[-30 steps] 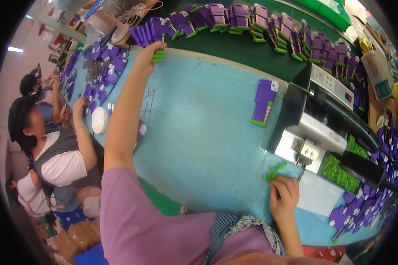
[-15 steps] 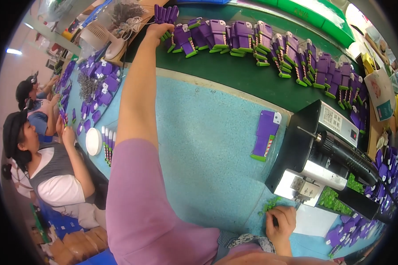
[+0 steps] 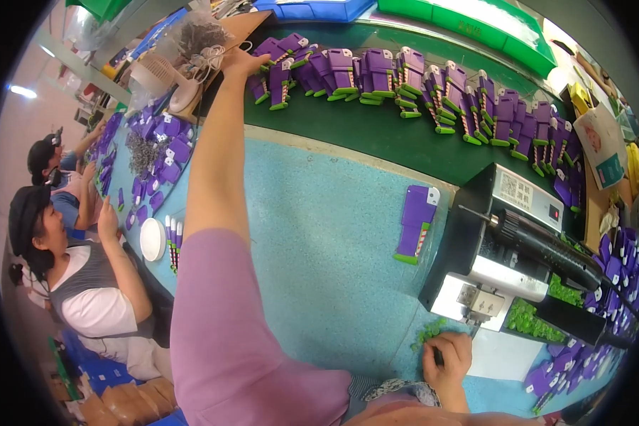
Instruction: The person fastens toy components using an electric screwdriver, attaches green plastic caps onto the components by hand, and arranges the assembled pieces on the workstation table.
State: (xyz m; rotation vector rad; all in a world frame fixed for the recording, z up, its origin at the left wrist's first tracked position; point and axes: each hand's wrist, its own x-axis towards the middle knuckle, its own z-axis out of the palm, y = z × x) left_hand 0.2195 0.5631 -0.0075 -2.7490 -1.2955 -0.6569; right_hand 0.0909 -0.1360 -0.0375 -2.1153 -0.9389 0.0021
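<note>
My left hand [image 3: 243, 62] is stretched far out to the green belt [image 3: 376, 135], its fingers on the purple toy pieces with green ends [image 3: 271, 79] at the left end of a long row. My right hand [image 3: 447, 358] rests near the front of the light blue table [image 3: 312, 234], fingers curled over a small heap of little green parts [image 3: 429, 332]. A stack of purple toy pieces [image 3: 415, 224] lies on the table between my hands. What the left fingers grip is hidden by the hand.
A black and silver machine [image 3: 511, 248] stands at the right with green parts [image 3: 539, 319] under it. More purple pieces [image 3: 618, 284] lie at the far right. Two seated persons [image 3: 85, 284] work at the left by purple parts [image 3: 163, 149] and a white dish [image 3: 153, 239].
My left arm has reached further out and leftward along the belt to the end of the row. My right hand has stayed on the green parts.
</note>
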